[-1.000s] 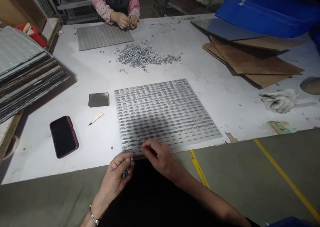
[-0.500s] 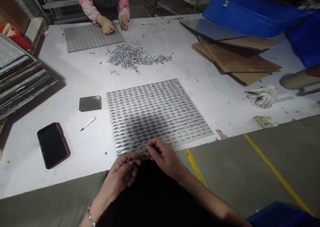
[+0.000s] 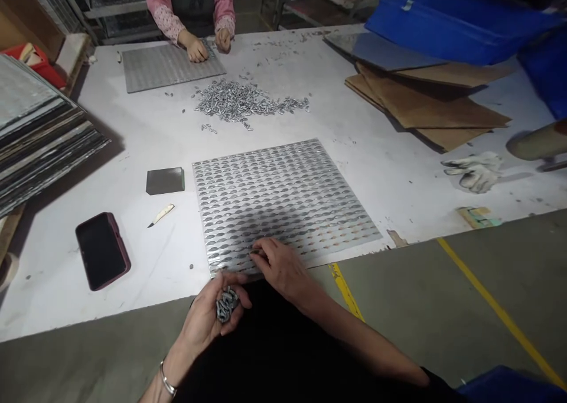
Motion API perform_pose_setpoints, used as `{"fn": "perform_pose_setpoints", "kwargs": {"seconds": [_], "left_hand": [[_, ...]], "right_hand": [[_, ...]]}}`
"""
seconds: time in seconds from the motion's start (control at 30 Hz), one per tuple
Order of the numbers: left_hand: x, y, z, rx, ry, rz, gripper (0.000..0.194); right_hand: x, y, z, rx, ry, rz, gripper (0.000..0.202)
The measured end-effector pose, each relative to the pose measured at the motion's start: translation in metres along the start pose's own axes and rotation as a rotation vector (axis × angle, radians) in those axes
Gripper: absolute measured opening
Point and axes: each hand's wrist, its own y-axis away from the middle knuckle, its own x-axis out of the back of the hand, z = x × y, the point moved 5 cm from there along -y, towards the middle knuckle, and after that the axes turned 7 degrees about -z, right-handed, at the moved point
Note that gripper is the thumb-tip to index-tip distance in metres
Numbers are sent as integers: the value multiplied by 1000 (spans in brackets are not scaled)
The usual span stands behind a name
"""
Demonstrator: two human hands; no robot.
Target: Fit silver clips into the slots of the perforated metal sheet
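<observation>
My left hand is cupped around several small silver pieces at the near edge of the table. Over the lower part of a flat sheet lined with rows of leaf-shaped pieces, my right hand has its thumb and forefinger pinched together; what they hold is too small to make out. Orange-brown spots show in the sheet's lower right rows. Beyond the sheet lies a loose pile of silver pieces.
A phone, a knife and a dark block lie left. Brown boards, a blue bin and gloves are right. Across the table, a person's hands work over another sheet.
My left hand has opened up somewhat, so the silver pieces in it show more. My right hand has moved slightly left and up over the sheet. The view has shifted a little.
</observation>
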Motion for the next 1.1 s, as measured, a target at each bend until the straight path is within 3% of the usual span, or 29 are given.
{"fn": "perform_pose_setpoints", "kwargs": {"seconds": [0.07,0.17,0.27,0.4,0.47,0.57,0.7,0.87,1.1], "left_hand": [[-4,-1,-2,-5,-25,-17,57],[-11,-1,-4,-12,-88,-47,63],[-15,2,-5,18,-158,-60,64],[-9,9,-6,56,-229,-47,49],[-2,12,-6,25,-235,-28,35],[11,16,-6,-42,-230,8,31],[31,22,-8,-64,-210,140,34],[52,40,-2,-113,-45,347,19],[52,49,2,-117,9,262,19]], "right_hand": [[5,9,-13,119,-96,1,8],[5,21,-37,369,-196,-110,16],[0,27,-48,465,-197,-215,17],[-10,25,-47,392,-251,-276,12],[-12,22,-44,309,-331,-246,10],[-17,18,-45,225,-407,-215,7],[-30,11,-53,183,-442,-233,6],[-47,-3,-51,56,-303,-85,9],[-65,-12,-47,31,-36,-68,11]]}}
